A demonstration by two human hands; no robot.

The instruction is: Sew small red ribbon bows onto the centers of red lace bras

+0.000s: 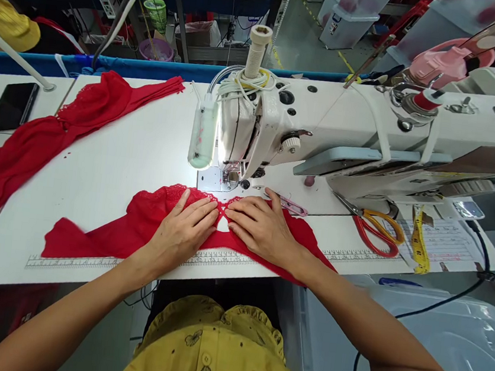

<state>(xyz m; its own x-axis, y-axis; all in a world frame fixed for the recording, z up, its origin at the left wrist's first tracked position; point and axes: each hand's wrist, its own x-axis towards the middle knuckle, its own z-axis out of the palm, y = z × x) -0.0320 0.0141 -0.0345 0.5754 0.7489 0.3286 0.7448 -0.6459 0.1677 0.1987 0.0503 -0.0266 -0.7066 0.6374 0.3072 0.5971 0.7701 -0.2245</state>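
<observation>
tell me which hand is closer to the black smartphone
Left. The left hand lies on the red lace-edged garment, right of the black smartphone; the right hand lies on that garment too, but farther right.

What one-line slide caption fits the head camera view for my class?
Left hand and right hand lie flat on a red lace-trimmed garment before a white sewing machine.

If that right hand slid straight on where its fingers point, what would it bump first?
The right hand would probably meet the left hand first, just across the narrow middle of the red garment under both, though depth is hard to judge.
</observation>
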